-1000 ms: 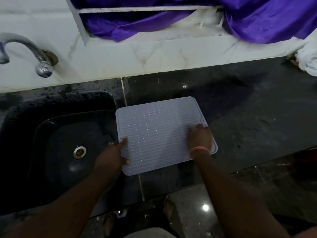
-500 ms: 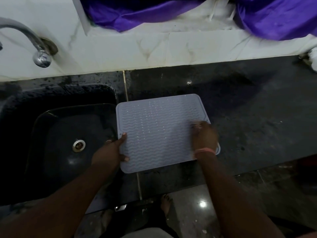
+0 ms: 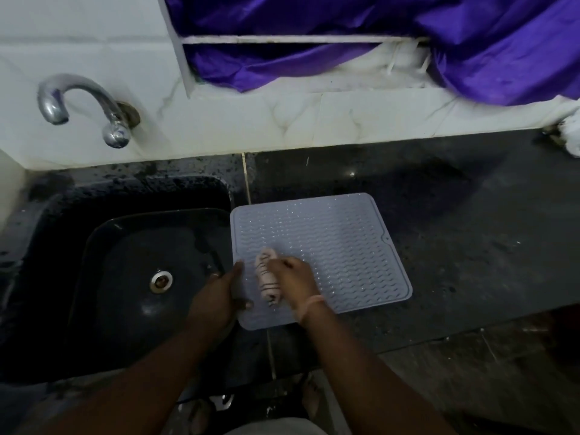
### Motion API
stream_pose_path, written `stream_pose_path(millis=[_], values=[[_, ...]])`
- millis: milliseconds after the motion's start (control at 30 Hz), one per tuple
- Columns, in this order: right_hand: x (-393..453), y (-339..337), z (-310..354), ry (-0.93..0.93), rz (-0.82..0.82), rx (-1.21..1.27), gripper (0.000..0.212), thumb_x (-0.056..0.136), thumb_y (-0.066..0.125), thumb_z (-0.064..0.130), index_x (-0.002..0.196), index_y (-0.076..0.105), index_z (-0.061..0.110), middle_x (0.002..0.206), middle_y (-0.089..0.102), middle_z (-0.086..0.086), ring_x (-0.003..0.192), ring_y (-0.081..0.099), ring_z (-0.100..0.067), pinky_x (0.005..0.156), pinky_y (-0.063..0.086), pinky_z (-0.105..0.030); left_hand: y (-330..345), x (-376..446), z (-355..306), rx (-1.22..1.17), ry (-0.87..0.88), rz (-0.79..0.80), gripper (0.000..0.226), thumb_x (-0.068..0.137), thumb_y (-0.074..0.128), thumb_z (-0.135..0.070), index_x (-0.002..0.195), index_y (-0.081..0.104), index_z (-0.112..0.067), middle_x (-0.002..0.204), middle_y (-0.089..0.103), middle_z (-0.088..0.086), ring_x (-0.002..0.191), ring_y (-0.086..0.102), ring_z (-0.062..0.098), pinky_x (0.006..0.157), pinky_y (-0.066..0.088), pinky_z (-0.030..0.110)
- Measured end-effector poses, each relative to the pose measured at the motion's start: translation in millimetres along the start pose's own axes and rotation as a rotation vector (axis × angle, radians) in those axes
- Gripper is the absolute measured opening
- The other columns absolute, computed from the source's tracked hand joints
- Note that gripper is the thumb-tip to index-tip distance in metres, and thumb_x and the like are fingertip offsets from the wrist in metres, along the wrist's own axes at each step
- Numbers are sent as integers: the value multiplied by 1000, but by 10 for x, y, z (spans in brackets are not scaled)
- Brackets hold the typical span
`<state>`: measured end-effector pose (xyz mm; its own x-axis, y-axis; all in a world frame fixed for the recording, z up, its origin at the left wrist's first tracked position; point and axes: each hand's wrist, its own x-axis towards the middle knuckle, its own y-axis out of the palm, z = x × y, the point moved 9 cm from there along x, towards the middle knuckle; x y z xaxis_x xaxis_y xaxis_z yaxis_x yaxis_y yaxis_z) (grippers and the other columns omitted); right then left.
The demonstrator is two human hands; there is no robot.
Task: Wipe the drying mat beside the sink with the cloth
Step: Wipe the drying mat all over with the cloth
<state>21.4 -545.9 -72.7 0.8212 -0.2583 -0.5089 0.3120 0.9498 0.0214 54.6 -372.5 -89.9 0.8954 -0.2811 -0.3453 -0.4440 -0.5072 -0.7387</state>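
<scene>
Lying at frame centre on the dark speckled stone counter (image 3: 455, 246), the pale rectangular drying mat (image 3: 339, 243), ribbed with wavy ridges, adjoins the black sink (image 3: 125, 262). The right hand (image 3: 295, 277) grips a rolled, striped cloth (image 3: 266, 277) against the mat; the left hand (image 3: 216, 296) pinches its left edge. A curved chrome tap (image 3: 84, 105) occupies the upper left.
</scene>
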Motion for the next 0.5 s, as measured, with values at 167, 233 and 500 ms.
stream_pose_path(millis=[167,233,500], values=[[-61,-182,172,128,238,730,50,100,48,32,132,60,-3,129,63,-23,107,64,-36,88,53,-44,-259,-147,-421,-433,7,-317,15,93,65,-42,101,74,-33,99,74,-8,92,70,9,78,58,35],[-118,-203,238,77,209,713,48,102,46,30,134,57,-4,127,60,-27,106,62,-35,88,51,-45,-238,-118,-678,-754,-78,-197,23,92,63,-53,91,75,-34,91,76,-9,82,72,5,69,59,29],[-244,-513,325,-97,25,301,39,92,65,1,128,51,9,125,65,-22,104,67,-30,79,57,-39,37,-100,-1075,-1106,-111,225,38,82,81,-21,116,68,-17,109,76,8,96,74,21,76,60,31]])
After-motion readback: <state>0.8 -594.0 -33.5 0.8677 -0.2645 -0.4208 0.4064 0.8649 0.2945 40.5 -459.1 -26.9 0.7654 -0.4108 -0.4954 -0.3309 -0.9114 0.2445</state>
